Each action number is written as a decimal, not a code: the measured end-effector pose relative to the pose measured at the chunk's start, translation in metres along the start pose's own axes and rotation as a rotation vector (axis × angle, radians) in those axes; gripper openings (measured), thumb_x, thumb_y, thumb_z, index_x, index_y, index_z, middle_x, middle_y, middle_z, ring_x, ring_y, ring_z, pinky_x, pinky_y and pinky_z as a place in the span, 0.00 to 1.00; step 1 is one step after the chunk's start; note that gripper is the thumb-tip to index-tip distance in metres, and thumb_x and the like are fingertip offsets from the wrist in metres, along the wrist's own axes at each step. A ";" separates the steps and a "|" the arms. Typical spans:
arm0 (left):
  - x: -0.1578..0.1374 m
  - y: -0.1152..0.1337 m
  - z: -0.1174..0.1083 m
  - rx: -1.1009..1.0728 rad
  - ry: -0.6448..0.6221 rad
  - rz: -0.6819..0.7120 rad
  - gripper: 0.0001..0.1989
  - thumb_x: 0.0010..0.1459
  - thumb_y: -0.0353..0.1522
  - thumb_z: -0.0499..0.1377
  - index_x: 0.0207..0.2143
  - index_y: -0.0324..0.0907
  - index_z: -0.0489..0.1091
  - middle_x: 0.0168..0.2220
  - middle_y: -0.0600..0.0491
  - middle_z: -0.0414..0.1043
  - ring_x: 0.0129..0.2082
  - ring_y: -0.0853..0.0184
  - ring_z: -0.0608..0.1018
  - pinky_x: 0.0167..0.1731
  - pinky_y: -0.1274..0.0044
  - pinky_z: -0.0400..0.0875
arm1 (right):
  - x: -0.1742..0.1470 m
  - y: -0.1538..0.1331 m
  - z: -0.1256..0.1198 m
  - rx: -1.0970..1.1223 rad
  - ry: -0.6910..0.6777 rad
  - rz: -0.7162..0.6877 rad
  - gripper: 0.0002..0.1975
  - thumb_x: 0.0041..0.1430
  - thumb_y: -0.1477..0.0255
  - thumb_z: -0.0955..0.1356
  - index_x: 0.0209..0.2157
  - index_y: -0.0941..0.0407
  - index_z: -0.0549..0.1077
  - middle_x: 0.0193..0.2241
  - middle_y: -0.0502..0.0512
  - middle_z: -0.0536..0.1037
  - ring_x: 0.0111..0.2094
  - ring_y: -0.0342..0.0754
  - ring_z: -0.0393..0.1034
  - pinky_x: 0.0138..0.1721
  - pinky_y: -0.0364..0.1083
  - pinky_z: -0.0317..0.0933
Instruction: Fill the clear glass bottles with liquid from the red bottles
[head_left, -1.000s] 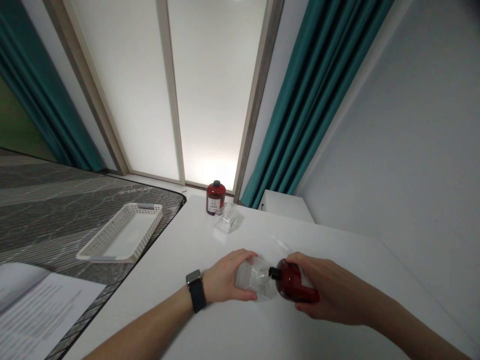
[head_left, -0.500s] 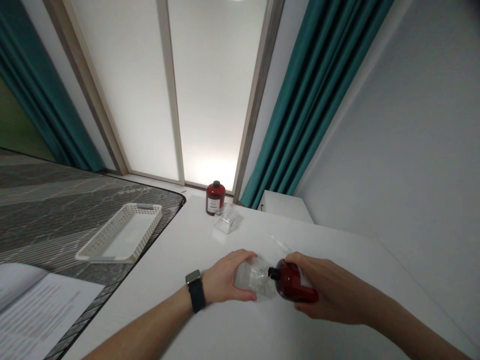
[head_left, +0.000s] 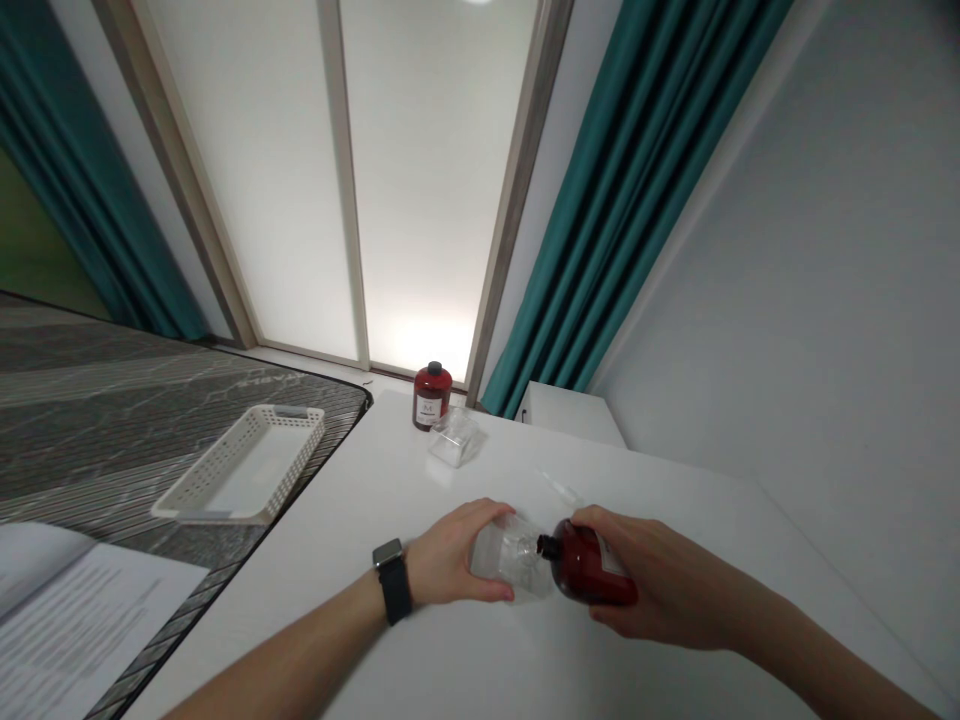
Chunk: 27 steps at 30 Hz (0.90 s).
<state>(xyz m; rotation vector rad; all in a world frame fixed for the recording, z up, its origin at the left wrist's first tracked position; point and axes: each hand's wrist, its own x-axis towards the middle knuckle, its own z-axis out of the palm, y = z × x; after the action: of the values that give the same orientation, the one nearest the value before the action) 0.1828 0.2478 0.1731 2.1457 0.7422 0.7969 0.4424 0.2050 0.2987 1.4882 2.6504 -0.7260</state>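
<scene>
My left hand (head_left: 461, 555) is wrapped round a clear plastic container (head_left: 517, 553) on the white table, thumb and fingers on opposite sides. A dark red bottle (head_left: 589, 565) with a black neck lies tipped in my right hand (head_left: 645, 570). Its uncapped-looking mouth points left, right over the clear container; I cannot make out any liquid coming from it. Beyond my hands stands a second red bottle (head_left: 432, 397), upright with a dark cap and white label. Another clear plastic piece (head_left: 455, 438) rests beside that bottle. A thin translucent stick-like thing (head_left: 561, 488) lies behind the held bottle.
On the dark patterned surface (head_left: 187, 390) to the left are a white perforated basket (head_left: 247, 470) and an open booklet (head_left: 90, 620). A white cabinet (head_left: 574, 412) stands past the table's far edge. A wall (head_left: 840, 300) borders the right side.
</scene>
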 end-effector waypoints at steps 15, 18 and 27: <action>0.000 0.000 0.000 -0.004 -0.005 0.002 0.38 0.45 0.40 0.73 0.56 0.43 0.62 0.52 0.45 0.71 0.50 0.53 0.74 0.53 0.62 0.68 | 0.000 -0.001 0.000 -0.016 0.015 -0.006 0.22 0.47 0.73 0.72 0.45 0.53 0.67 0.41 0.55 0.76 0.39 0.53 0.72 0.37 0.46 0.59; 0.000 0.001 0.000 -0.006 -0.005 0.010 0.38 0.44 0.39 0.73 0.56 0.43 0.62 0.51 0.45 0.71 0.49 0.53 0.74 0.52 0.62 0.69 | 0.000 -0.002 -0.001 -0.021 0.016 -0.012 0.21 0.47 0.73 0.72 0.45 0.53 0.67 0.41 0.55 0.76 0.39 0.52 0.72 0.37 0.46 0.59; 0.000 0.001 -0.001 -0.007 0.003 0.006 0.38 0.45 0.43 0.72 0.55 0.43 0.63 0.51 0.45 0.71 0.49 0.53 0.75 0.52 0.62 0.69 | 0.000 -0.004 -0.003 -0.019 0.005 -0.015 0.22 0.46 0.74 0.71 0.45 0.53 0.67 0.40 0.55 0.76 0.38 0.52 0.71 0.37 0.46 0.59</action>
<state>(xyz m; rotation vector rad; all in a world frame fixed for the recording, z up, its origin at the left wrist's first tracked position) 0.1825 0.2477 0.1742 2.1417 0.7338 0.8055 0.4400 0.2046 0.3025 1.4698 2.6671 -0.6962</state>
